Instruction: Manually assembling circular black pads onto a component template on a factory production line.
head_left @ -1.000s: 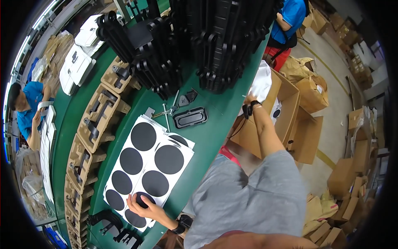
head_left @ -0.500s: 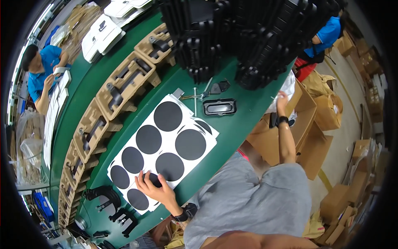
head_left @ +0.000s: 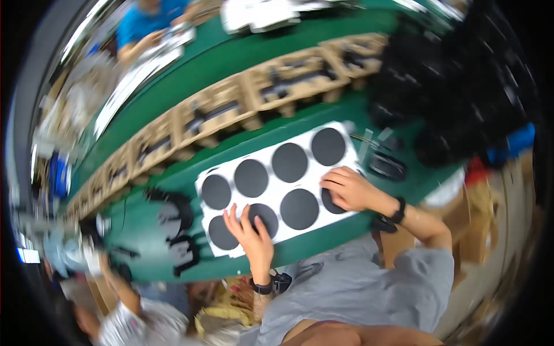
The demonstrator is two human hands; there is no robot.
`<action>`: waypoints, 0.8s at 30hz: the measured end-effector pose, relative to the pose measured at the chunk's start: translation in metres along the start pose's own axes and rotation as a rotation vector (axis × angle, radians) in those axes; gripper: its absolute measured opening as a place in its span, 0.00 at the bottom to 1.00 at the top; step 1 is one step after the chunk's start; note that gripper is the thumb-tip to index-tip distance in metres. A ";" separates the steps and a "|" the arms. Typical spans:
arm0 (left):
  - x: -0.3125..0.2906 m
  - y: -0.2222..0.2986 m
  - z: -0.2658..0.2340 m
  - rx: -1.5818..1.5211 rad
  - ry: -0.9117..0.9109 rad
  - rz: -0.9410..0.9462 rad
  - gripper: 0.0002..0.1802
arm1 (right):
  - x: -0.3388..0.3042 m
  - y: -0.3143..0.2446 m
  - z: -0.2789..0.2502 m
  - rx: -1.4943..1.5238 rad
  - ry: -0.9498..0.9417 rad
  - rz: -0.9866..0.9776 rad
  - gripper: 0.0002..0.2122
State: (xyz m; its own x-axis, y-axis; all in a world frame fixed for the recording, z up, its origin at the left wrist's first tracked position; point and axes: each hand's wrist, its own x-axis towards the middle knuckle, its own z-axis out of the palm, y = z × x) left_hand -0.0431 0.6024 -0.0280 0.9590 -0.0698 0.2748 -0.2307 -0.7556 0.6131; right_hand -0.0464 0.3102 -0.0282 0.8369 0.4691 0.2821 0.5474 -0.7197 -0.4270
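Observation:
A white sheet [head_left: 275,189] with two rows of black round discs lies on the green table. On its lower row rests my left hand [head_left: 252,237], open with fingers spread, over a black disc [head_left: 266,221]. At the sheet's right end my right hand [head_left: 351,189] bends over another black disc [head_left: 332,203]. Its fingers are curled and close together, and what they pinch, if anything, is hidden. Beside the right hand, a small black tray-like part [head_left: 387,166] lies on the table.
A row of brown molded trays [head_left: 216,106] with black parts runs beyond the sheet. Black parts [head_left: 183,252] lie to the left, and a dark stack [head_left: 456,86] stands at right. Other people, one in blue [head_left: 151,24] and one in white [head_left: 141,323], are nearby.
My right hand has come from beside the cardboard box, where it held something white, onto the sheet's right end. My left hand stays on the sheet. The view has turned, blurring the picture.

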 end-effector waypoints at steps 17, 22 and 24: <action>0.019 0.017 0.031 0.123 0.063 -0.178 0.29 | -0.055 0.103 -0.076 0.309 0.999 0.176 0.03; -0.008 0.001 0.007 -0.064 0.478 -0.098 0.36 | -0.141 0.173 -0.139 -0.111 1.548 0.251 0.06; -0.029 -0.045 -0.007 0.141 0.878 0.050 0.43 | -0.154 0.176 -0.147 -0.010 1.561 0.147 0.08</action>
State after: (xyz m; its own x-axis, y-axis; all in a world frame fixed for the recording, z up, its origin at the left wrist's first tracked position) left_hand -0.0618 0.6434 -0.0587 0.4630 0.3761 0.8026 -0.1908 -0.8420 0.5046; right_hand -0.0799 0.0364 -0.0209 0.0471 -0.5713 0.8194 0.4590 -0.7162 -0.5258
